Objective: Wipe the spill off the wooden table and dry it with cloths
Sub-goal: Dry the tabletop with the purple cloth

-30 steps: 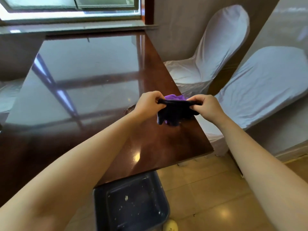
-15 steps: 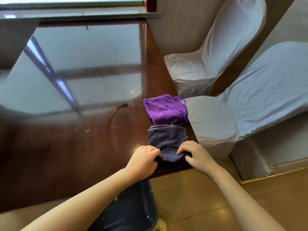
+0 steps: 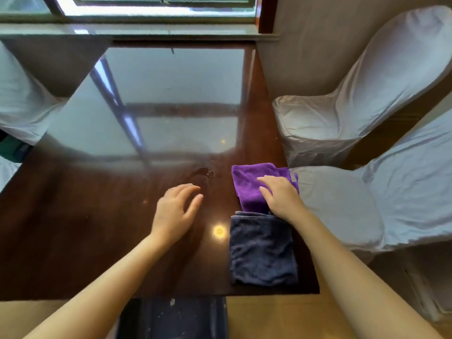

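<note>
On the right side of the wooden table (image 3: 97, 228), two cloths lie end to end along the edge. Compared with half a second ago, both hands have released the dark grey cloth (image 3: 263, 250), which now lies flat and unattended at the near right corner. The right hand (image 3: 278, 196) has advanced onto the purple cloth (image 3: 249, 184), where it rests palm down with fingers extended and slightly spread; it presses on the fabric, with no fold gripped. The left hand (image 3: 176, 211) has moved to the left and now sits over bare wood, open, fingers loosely curved, holding nothing; whether it touches the surface cannot be determined.

The spill (image 3: 203, 173) remains on the table as a thin, curved wet outline just beyond the left hand's fingertips and just left of the purple cloth.

Materials: the table top is dark brown, highly polished wood that reflects the window (image 3: 156, 6) and a round point of light. Both cloths are rectangular, with a soft, napped pile; the near edge of the purple cloth meets the far edge of the grey one. Two chairs (image 3: 354, 106) beside the table wear smooth, wrinkled white fabric covers. A dark blue bin (image 3: 176, 319), speckled with pale flecks, stands on the floor below the near table edge.
</note>
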Available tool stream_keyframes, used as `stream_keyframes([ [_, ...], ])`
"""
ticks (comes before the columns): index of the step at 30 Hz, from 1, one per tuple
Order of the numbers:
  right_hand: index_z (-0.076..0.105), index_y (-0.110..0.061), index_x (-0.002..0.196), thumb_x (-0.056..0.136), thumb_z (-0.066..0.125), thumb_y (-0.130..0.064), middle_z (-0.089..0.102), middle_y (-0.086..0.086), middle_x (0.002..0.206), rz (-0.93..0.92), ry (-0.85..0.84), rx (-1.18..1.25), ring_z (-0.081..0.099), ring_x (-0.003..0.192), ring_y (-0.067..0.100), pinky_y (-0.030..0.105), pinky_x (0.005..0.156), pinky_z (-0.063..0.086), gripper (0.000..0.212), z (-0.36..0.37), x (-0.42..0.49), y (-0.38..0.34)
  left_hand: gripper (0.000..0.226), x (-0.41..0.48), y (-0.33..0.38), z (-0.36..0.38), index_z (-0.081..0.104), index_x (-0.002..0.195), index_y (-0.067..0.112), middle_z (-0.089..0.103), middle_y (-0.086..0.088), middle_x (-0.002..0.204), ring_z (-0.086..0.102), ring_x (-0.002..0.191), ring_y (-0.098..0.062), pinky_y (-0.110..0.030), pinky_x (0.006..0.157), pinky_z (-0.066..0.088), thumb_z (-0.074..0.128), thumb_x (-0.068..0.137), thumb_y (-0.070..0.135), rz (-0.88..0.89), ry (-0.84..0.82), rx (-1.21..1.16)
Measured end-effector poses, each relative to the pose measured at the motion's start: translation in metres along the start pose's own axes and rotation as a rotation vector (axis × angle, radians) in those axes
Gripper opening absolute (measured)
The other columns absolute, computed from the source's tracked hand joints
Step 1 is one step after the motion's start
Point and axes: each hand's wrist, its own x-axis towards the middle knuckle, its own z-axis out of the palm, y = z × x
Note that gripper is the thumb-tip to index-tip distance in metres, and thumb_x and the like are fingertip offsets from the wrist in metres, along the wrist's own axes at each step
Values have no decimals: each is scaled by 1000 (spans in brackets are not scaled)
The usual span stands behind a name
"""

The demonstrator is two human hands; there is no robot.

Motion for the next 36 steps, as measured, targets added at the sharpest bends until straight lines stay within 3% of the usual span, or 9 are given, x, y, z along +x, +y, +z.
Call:
stream_keyframes([
  [4, 14, -29, 146, 98, 29, -41, 4, 2, 159, 78, -279, -258, 1, 145, 27, 48, 116, 2, 52, 34, 37, 8, 42, 12, -70, -20, 49, 130, 22, 46, -12, 141, 41, 130, -29, -48, 104, 35, 53, 89, 33, -163, 46, 199],
  [9, -2, -37, 145, 96, 19, -48, -11, -3, 159, 42, -262, -335, -13, 144, 24, 50, 114, -11, 54, 56, 61, 7, 52, 19, -149, -35, 23, 141, 35, 18, -3, 156, 10, 143, -25, -57, 112, 6, 39, 92, 45, -358, -82, 368],
  [16, -3, -42, 143, 95, 15, -51, -13, -6, 158, 13, -217, -386, -17, 144, 23, 58, 109, -15, 52, 73, 98, -15, 59, 26, -224, -58, 10, 142, 42, 3, 2, 158, -6, 144, -23, -61, 110, -8, 25, 88, 61, -526, -119, 486],
  [25, 3, -39, 144, 93, 18, -56, -6, -4, 159, -39, -120, -358, -10, 145, 25, 58, 111, -12, 57, 131, 124, -113, 60, 27, -237, -57, 4, 140, 46, 0, 3, 158, -9, 144, -21, -60, 110, -8, 17, 85, 66, -482, -123, 511],
  [30, 13, -38, 144, 88, 28, -62, 5, -3, 159, -159, -88, -333, -4, 146, 26, 58, 112, -9, 63, 172, 90, -176, 61, 26, -238, -55, 2, 141, 44, 0, 1, 158, -9, 144, -23, -62, 110, -6, 15, 85, 65, -464, -125, 519],
  [36, 20, -39, 143, 85, 27, -65, 22, -4, 156, -166, -6, -363, 15, 144, 26, 57, 115, 5, 64, 182, 39, -176, 61, 25, -236, -54, 1, 141, 42, 0, 0, 158, -8, 144, -24, -63, 109, -7, 14, 85, 64, -450, -120, 514],
])
